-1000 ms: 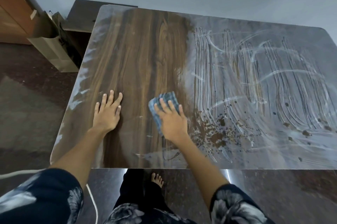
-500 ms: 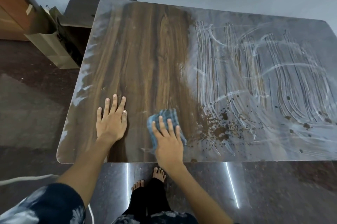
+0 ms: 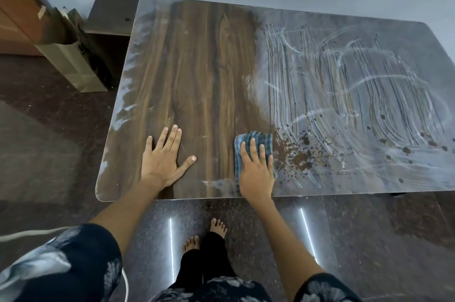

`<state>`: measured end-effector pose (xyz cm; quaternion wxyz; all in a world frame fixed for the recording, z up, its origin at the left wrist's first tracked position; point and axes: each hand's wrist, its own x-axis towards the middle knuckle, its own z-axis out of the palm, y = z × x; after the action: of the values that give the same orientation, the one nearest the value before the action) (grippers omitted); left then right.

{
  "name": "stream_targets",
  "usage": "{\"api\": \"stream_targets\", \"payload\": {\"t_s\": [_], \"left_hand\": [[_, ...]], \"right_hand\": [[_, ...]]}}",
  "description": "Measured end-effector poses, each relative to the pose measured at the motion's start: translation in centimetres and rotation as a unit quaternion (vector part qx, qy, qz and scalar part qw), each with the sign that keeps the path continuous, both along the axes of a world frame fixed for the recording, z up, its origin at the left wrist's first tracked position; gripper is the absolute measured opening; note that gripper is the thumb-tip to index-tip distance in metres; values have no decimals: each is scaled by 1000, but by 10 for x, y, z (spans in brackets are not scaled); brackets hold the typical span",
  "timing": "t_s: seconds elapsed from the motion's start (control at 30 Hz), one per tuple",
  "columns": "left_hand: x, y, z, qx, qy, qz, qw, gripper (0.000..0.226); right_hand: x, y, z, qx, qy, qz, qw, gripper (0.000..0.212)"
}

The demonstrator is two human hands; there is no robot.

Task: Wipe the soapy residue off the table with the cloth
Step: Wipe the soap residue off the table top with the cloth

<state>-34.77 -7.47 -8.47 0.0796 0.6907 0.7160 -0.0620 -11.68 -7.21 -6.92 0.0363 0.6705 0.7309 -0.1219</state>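
The right hand (image 3: 256, 173) presses flat, fingers straight, on the blue checked cloth (image 3: 253, 144) near the table's (image 3: 197, 60) six-o'clock edge. Soapy residue (image 3: 357, 95) streaks toward three o'clock. The left hand (image 3: 163, 159) lies spread flat at nine o'clock, holding nothing. No writing is visible.

The right hand (image 3: 256, 173) hides much of the cloth (image 3: 256, 140); the table (image 3: 197, 68) seems cut off rightward.

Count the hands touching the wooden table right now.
2. The left hand lies flat on the wiped wood of the brown wooden table; the right hand presses the blue checked cloth beside the soapy residue.
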Motion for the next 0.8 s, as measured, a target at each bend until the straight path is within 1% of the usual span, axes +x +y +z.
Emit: {"api": "stream_targets", "payload": {"t_s": [0.07, 0.13, 0.2, 0.23, 0.33, 0.37, 0.4, 0.47, 0.57, 0.63, 0.7, 0.73, 0.8], "left_hand": [[1, -4, 0, 0, -3, -4, 1000, 102], [3, -9, -1, -4, -8, -3, 1000, 102], [7, -15, -3, -2, -13, 0, 1000, 98], [8, -17, -3, -1, -15, 0, 1000, 95], [10, -22, -4, 11, -37, 5, 999, 85], [10, -24, -4, 15, -43, 5, 999, 83], [10, -24, -4, 18, -44, 5, 999, 83], [12, -26, -6, 17, -40, 6, 999, 84], [12, -32, -9, 17, -41, 4, 999, 85], [11, -38, -10, 22, -43, 1, 999, 87], [11, -44, -11, 30, -49, 1, 998, 90], [12, -46, -11, 31, -53, 1, 998, 90], [13, -50, -11, 33, -63, 2, 997, 90]], "right_hand": [[-6, -22, -3, -2, -7, -4, 1000, 67], [-20, -47, -6, 7, -1, 11, 1000, 75], [-38, -64, -10, -6, 1, 55, 998, 82], [-46, -67, -11, -10, -1, 85, 996, 82], [-56, -48, -4, -5, 12, 200, 980, 71], [-55, -35, -3, -12, -2, 223, 975, 69], [-52, -21, 0, -11, -13, 222, 975, 69], [-41, 5, 4, 0, -33, 181, 983, 70], [-14, 27, 4, -14, -37, 48, 998, 73], [6, 15, 2, -3, -20, -42, 999, 73], [17, -10, -2, 32, -5, -106, 994, 65], [17, -25, -3, 30, -5, -122, 992, 63], [3, -53, -8, 8, -10, -117, 993, 67]]}}
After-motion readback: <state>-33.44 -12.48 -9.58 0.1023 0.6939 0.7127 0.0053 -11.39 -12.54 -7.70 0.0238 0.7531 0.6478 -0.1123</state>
